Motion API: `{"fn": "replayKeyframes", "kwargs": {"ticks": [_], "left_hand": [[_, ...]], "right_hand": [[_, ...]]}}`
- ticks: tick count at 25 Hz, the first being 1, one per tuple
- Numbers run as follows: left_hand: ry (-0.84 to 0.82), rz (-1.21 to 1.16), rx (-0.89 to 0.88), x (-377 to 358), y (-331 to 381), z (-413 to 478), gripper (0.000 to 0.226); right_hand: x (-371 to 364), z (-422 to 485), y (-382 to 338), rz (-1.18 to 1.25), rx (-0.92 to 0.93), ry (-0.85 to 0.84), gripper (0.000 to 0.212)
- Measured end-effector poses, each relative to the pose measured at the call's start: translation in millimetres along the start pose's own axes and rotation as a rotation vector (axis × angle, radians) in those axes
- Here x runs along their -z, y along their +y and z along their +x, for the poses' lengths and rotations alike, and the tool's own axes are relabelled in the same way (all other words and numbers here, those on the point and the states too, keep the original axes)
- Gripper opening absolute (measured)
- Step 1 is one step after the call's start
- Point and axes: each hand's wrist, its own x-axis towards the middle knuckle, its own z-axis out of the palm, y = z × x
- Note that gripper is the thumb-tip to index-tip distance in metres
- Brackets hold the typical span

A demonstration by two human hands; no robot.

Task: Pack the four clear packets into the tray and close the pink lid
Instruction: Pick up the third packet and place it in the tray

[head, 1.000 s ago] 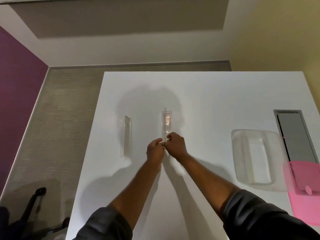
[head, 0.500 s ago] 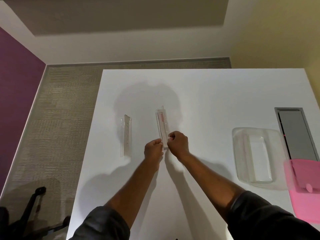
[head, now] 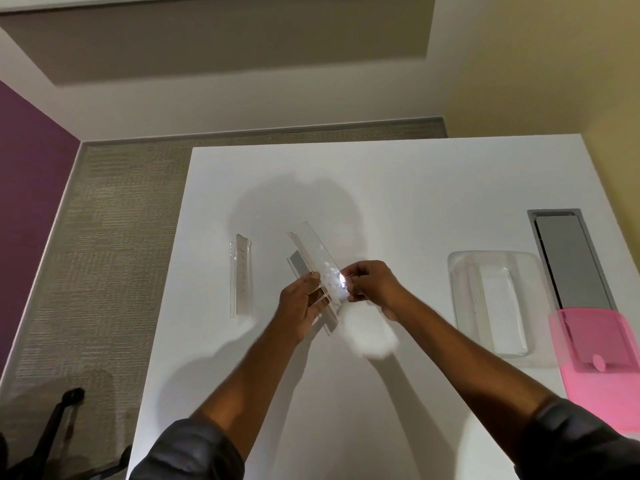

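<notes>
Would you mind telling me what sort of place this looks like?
Probably an office or meeting room: a white table with a recessed cable hatch, woven carpet, and a chair base.

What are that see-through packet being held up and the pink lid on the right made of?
The held packet looks like thin glossy clear plastic: the table shows through and light glares off it. The pink lid seems translucent, smooth plastic, since shapes beneath show faintly; how stiff it is can't be told.

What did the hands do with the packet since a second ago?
Both hands, left and right, lifted the middle packet off the table and tilted it, far end leaning left. The left packet, tray and pink lid stayed put.
</notes>
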Motion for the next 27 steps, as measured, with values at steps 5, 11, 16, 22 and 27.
{"fn": "replayKeyframes", "kwargs": {"ticks": [5, 11, 16, 22, 27], "left_hand": [[-0.014, -0.056, 0.000, -4, 2, -8, 0.038], [-0.020, -0.076, 0.003, -28, -4, -22, 0.038], [-0.054, -0.114, -0.027, -21, -12, -29, 0.038], [-0.016, -0.079, -0.033, -22, -9, -35, 0.012], [-0.025, -0.059, -0.046, -46, -13, -47, 0.014]], "right_hand": [[24, -9, 2, -0.027, 0.036, -0.051, 0.032], [18, -27, 7, -0.641, 0.330, 0.040, 0.090], [42, -29, 3, -0.478, 0.249, 0.009, 0.068], [80, -32, 12, -0.221, 0.164, -0.138, 0.047], [108, -46, 18, -0.129, 0.185, -0.214, 0.034]]}}
